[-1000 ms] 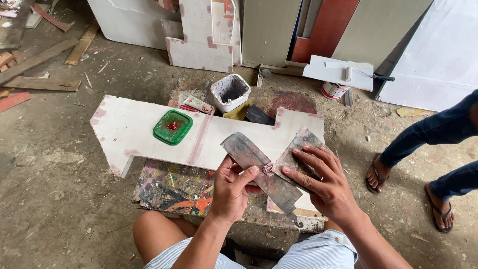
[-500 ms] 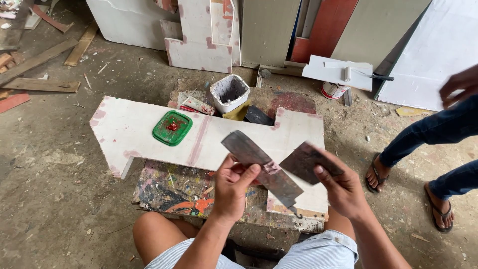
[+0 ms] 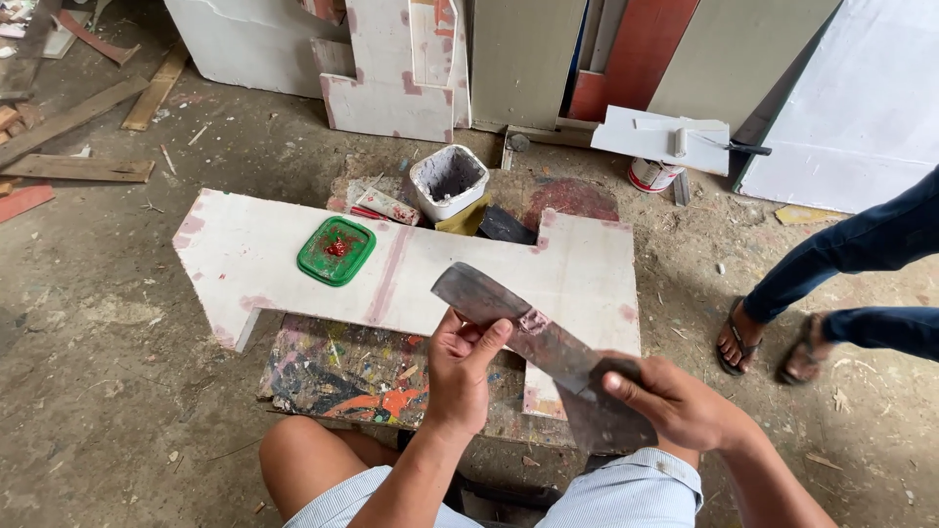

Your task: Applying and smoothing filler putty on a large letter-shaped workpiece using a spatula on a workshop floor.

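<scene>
Head view looks down on a long grey scraper blade (image 3: pixel 518 328) held just above the near edge of a white cut-out board (image 3: pixel 284 264). Left hand (image 3: pixel 462 367) clenches the blade's middle, thumb pressed on top. Right hand (image 3: pixel 675 406) grips a second dark scraper (image 3: pixel 606 420), whose flat lies against the long blade's lower end, off the board's near right corner. On the board sits a green lid (image 3: pixel 335 250) smeared with red. Beyond the board's far edge stands a white tub (image 3: pixel 449 181). Under the board shows a paint-splattered panel (image 3: pixel 352 376). Well to the board's right, another person's sandalled feet (image 3: pixel 773 342) stand on the dirty floor (image 3: pixel 108 391).
</scene>
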